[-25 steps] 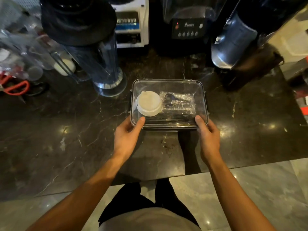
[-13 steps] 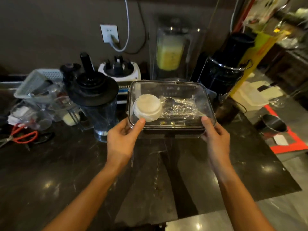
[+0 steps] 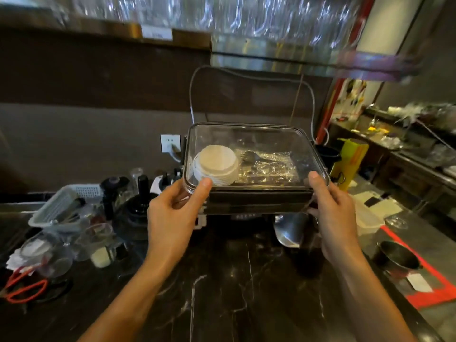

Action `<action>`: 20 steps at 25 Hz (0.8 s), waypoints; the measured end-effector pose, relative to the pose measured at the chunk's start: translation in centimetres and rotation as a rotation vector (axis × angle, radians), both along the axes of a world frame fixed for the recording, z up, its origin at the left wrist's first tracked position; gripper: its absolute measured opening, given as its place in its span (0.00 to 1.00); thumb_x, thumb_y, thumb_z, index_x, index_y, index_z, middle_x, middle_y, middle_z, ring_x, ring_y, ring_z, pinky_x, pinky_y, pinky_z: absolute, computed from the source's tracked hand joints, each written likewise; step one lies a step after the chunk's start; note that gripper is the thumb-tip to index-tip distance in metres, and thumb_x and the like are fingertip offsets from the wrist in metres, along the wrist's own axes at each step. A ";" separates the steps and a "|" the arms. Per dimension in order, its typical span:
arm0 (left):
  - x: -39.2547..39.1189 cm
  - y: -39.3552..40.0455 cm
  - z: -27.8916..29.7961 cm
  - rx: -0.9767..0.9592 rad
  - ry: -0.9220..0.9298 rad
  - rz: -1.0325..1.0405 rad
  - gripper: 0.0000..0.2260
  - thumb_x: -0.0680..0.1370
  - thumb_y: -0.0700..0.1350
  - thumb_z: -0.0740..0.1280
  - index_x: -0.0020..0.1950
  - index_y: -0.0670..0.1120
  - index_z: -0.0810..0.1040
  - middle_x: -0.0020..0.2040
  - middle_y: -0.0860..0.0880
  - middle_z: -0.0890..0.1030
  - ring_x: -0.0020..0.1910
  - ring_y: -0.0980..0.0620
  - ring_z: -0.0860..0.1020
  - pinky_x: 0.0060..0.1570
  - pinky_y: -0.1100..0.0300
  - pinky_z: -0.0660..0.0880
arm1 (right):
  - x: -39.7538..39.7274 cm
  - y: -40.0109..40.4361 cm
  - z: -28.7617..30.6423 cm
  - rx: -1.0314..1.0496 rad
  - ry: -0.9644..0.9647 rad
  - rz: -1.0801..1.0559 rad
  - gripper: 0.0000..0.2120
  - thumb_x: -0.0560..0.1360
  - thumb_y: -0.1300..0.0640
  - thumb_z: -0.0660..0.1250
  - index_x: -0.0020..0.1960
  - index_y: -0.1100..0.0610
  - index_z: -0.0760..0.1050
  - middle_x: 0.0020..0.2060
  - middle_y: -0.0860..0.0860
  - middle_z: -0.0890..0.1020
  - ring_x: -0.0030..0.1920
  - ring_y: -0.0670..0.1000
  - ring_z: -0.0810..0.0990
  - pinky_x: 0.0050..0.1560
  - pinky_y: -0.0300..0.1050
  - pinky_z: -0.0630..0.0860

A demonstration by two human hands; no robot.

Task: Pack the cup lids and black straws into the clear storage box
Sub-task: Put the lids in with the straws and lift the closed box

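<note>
Both hands hold the clear storage box (image 3: 256, 159) up above the dark marble counter (image 3: 234, 292), its rounded-corner transparent lid closed on top. The left hand (image 3: 172, 218) clasps the near left corner, thumb pressed on the lid; the right hand (image 3: 333, 218) clasps the near right corner likewise. Just beyond the left thumb sits a ribbed stack of white cup lids (image 3: 216, 166); between the thumbs, crinkly plastic-wrapped black straws (image 3: 266, 166).

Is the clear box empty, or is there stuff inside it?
Not empty. Through the clear storage box you can see a stack of white cup lids on its left side and plastic-wrapped black straws beside them.
</note>
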State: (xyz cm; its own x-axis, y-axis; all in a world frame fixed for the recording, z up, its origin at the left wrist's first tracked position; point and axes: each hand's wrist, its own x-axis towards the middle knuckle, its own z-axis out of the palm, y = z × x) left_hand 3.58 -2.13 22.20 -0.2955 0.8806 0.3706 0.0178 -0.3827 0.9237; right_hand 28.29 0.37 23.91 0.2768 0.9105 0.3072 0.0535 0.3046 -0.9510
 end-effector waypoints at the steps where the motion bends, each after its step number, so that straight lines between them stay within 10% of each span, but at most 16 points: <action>1: -0.1 0.3 0.9 0.026 0.016 0.004 0.20 0.74 0.58 0.70 0.62 0.49 0.84 0.51 0.54 0.88 0.53 0.57 0.86 0.57 0.60 0.81 | -0.1 0.2 1.2 0.023 -0.014 0.002 0.14 0.83 0.48 0.65 0.45 0.52 0.84 0.43 0.49 0.89 0.47 0.48 0.87 0.56 0.53 0.81; 6: -0.3 1.3 5.2 0.162 0.084 0.042 0.18 0.72 0.60 0.71 0.59 0.54 0.85 0.50 0.54 0.88 0.51 0.56 0.86 0.55 0.50 0.82 | 0.0 0.7 5.8 0.126 -0.014 0.004 0.12 0.84 0.49 0.61 0.52 0.52 0.83 0.42 0.39 0.88 0.47 0.36 0.85 0.44 0.29 0.77; 13: -0.3 2.4 10.1 0.327 0.249 0.170 0.28 0.61 0.62 0.78 0.61 0.66 0.79 0.55 0.59 0.83 0.55 0.64 0.81 0.50 0.74 0.75 | 0.4 1.4 10.6 0.213 0.027 0.015 0.23 0.75 0.39 0.62 0.52 0.56 0.85 0.48 0.46 0.89 0.51 0.41 0.86 0.55 0.48 0.76; 20: 1.7 5.6 15.7 0.445 0.275 0.231 0.25 0.64 0.59 0.80 0.59 0.52 0.84 0.50 0.56 0.83 0.51 0.58 0.83 0.50 0.67 0.78 | 3.1 2.7 17.3 0.345 -0.033 0.053 0.23 0.77 0.37 0.58 0.52 0.52 0.84 0.48 0.47 0.89 0.51 0.42 0.87 0.53 0.46 0.77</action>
State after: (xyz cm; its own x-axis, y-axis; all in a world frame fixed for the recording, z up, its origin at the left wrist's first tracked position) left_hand 5.26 3.44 37.92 -0.3018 0.5464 0.7813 0.3645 -0.6911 0.6241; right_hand 31.43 3.05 41.24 0.2162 0.7646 0.6072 0.0580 0.6107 -0.7897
